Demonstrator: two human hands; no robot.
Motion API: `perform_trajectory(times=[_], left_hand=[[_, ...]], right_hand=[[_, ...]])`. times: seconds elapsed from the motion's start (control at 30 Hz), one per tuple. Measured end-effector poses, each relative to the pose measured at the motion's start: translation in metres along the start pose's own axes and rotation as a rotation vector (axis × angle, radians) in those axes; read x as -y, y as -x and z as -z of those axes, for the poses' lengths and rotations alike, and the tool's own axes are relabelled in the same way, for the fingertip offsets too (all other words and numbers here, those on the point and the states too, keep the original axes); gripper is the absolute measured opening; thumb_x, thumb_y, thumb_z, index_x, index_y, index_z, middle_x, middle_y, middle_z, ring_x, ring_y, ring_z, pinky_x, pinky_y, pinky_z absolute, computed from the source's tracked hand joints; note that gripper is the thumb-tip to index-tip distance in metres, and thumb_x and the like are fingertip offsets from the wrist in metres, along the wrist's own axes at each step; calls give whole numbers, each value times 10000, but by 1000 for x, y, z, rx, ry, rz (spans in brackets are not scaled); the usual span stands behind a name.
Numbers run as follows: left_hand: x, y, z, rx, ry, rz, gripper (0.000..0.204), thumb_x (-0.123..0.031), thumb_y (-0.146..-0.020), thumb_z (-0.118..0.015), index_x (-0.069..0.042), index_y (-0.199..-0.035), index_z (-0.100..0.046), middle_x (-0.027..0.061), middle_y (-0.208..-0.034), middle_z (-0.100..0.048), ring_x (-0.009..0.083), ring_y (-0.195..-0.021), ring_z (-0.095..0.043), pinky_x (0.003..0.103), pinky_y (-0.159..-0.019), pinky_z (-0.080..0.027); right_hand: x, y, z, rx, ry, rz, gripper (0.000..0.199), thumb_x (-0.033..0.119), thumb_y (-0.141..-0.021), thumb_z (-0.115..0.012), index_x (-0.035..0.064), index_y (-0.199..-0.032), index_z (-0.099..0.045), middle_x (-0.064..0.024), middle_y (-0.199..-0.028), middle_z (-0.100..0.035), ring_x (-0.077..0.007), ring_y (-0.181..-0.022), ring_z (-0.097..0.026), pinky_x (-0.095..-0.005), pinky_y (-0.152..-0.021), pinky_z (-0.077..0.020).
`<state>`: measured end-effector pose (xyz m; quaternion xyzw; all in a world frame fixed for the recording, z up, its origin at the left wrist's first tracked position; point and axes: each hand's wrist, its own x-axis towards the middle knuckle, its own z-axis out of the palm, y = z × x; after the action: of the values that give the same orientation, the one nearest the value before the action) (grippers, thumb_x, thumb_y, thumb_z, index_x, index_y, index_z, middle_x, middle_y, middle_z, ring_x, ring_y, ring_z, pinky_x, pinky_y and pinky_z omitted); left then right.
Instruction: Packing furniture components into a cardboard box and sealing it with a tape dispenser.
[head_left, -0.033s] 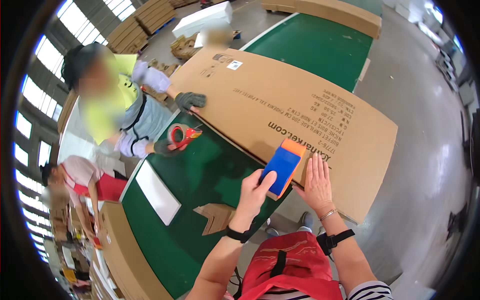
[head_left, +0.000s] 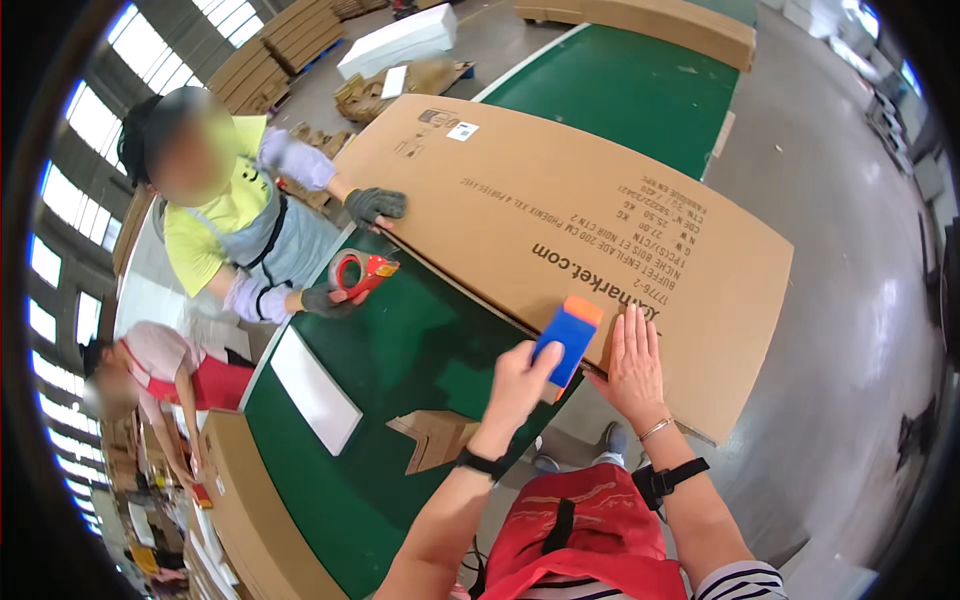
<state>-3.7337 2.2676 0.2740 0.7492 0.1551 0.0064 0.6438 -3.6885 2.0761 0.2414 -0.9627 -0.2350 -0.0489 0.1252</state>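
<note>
A large brown cardboard carton (head_left: 480,215) with dark print lies across the green work surface, its near right end past the edge. My left hand (head_left: 522,385) is closed round a blue, block-like hand tool with orange ends (head_left: 566,342), held at the carton's near edge. What kind of tool it is I cannot make out. Flat on the carton's top, just right of the tool, rests my right hand (head_left: 634,370), fingers stretched out. Across from me a co-worker's gloved hand (head_left: 374,206) touches the carton; the other holds a red tape dispenser (head_left: 366,273).
On the green surface (head_left: 400,350) lie a white foam slab (head_left: 314,388) and a folded cardboard piece (head_left: 436,438). Another long carton (head_left: 262,510) borders its left end. A second person (head_left: 165,370) bends over there. Grey floor (head_left: 840,300) stretches to the right.
My left hand has shifted slightly right with the blue-and-orange tool, which now stands more upright in the picture. My right hand stays flat. The co-worker's tape dispenser has barely moved.
</note>
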Motion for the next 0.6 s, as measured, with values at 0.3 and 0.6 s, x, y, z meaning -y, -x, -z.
perform_trajectory(times=[0.3,0.6], left_hand=[[20,74,47,59,-131,133,367,-302,-929,-627,42,-800,-639,7,-668,-590,66,-643,-503,282,-589,-439],[46,147,107,-47,1240,332,500,-371,-1029,-325,38,-933,-597,27,-526,-454,135,-477,-404,294,-514,-329]], right_hand=[[-18,8,-2,14,91,-30,998,514,-755,-702,-116,-1406,-285,-265,-1500,-265,-383,-1427,-208,-476,-1171,-186],[-10,3,-2,3,91,131,912,429,-786,-705,-84,-1416,-291,-223,-1515,-270,-338,-1429,-223,-451,-1178,-178]])
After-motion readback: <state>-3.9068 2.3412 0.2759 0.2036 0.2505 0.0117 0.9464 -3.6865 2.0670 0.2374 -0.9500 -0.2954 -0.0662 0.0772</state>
